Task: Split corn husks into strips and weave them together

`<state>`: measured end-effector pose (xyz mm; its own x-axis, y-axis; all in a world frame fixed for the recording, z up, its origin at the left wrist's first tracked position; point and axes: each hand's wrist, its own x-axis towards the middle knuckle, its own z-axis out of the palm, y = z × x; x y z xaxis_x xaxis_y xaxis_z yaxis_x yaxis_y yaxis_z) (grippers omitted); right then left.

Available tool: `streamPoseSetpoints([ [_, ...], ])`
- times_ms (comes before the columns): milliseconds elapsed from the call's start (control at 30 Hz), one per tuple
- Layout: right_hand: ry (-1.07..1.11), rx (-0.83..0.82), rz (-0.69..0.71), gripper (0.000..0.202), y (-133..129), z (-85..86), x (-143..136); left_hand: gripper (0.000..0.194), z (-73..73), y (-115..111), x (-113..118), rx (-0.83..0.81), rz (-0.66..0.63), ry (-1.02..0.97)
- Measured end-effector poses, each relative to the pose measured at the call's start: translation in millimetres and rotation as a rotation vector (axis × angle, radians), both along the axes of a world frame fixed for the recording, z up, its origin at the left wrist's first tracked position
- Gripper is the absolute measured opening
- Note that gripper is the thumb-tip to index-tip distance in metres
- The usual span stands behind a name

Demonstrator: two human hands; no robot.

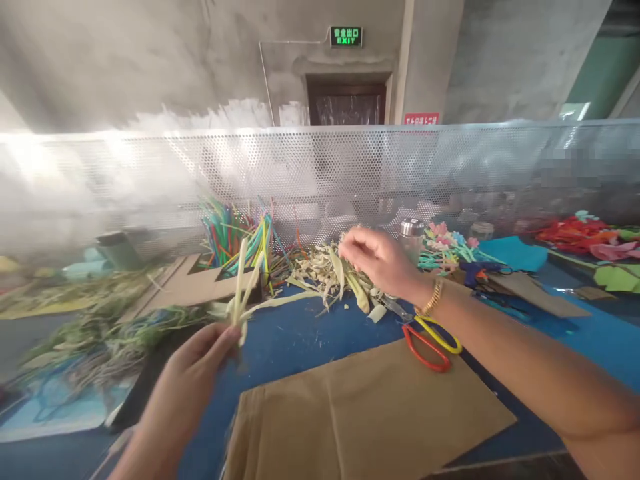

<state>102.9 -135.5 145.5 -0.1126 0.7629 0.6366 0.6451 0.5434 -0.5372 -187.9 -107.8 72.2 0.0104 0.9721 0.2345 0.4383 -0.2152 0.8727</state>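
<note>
My left hand (207,353) is closed around a small bunch of pale strips (243,287), which look like dried corn husk and stand up above the fingers. One longer strip reaches right toward a heap of husk pieces (320,270). Over that heap, my right hand (377,257) has its fingers curled together. A husk piece lies just under its fingertips, and whether they grip it is hidden. Scissors (430,343) with one red and one yellow handle lie below my right wrist, partly on a sheet of brown cardboard (370,413).
Coloured pipe cleaners (225,230) stand at the back left beside cut cardboard (200,287). A glass jar (411,233), craft flowers (450,243) and a blue glue gun (477,272) are at the right. Tangled greenish fibres (95,353) cover the left side. A perforated metal screen (280,173) bounds the back.
</note>
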Motion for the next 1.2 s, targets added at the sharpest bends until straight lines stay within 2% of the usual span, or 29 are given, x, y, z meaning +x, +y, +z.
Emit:
streamPoseSetpoints([
  [33, 0.025, -0.09, 0.057, 0.035, -10.4, -6.7, -4.5, 0.057, -4.5, -0.3, 11.3, -0.047, -0.062, -0.154],
  [100, 0.076, -0.272, 0.154, 0.034, -19.9, -30.5, -12.6, 0.05, -14.1, -1.1, 36.0, -0.109, -0.113, -0.361],
  [200, 0.229, -0.423, 0.245, 0.032, -12.5, -74.0, -27.1, 0.043, -23.1, -1.6, 72.2, -0.18, -0.194, -0.573],
  [300, 0.347, -0.469, 0.18, 0.041, -1.7, -100.0, -39.1, 0.043, -23.0, 2.6, 95.3, -0.188, -0.205, -0.635],
  [367, 0.309, -0.469, 0.051, 0.047, 0.1, -101.0, -40.7, 0.041, -22.1, 9.8, 101.8, -0.114, -0.172, -0.612],
  [433, 0.14, -0.387, -0.115, 0.04, -0.4, -91.4, -37.4, 0.039, -23.8, 19.2, 104.9, -0.035, -0.147, -0.555],
  [500, -0.011, -0.204, -0.245, 0.032, 1.1, -77.2, -33.0, 0.035, -29.2, 27.6, 108.7, 0.001, -0.146, -0.493],
  [567, -0.03, -0.016, -0.286, 0.032, 7.7, -65.4, -30.9, 0.031, -36.9, 32.5, 115.1, 0.007, -0.189, -0.454],
  [633, 0.013, 0.054, -0.279, 0.029, 19.4, -60.4, -31.3, 0.028, -44.8, 33.7, 122.7, 0.001, -0.242, -0.438],
  [700, 0.039, 0.002, -0.287, 0.026, 33.1, -63.3, -32.6, 0.028, -50.3, 32.9, 128.5, 0.008, -0.288, -0.41],
  [833, 0.235, -0.142, -0.235, 0.024, 52.7, -82.1, -32.9, 0.028, -51.1, 33.0, 126.6, -0.007, -0.391, -0.381],
  [967, 0.508, -0.2, -0.079, 0.034, 58.8, -100.4, -32.5, 0.032, -47.9, 39.1, 111.3, -0.199, -0.46, -0.464],
  [1067, 0.517, -0.226, 0.006, 0.035, 57.5, -111.0, -35.4, 0.036, -50.7, 48.0, 100.5, -0.282, -0.392, -0.481],
  [1200, 0.214, -0.047, 0.036, 0.024, 47.8, -118.6, -50.1, 0.033, -57.8, 61.6, 93.2, -0.228, -0.192, -0.541],
])
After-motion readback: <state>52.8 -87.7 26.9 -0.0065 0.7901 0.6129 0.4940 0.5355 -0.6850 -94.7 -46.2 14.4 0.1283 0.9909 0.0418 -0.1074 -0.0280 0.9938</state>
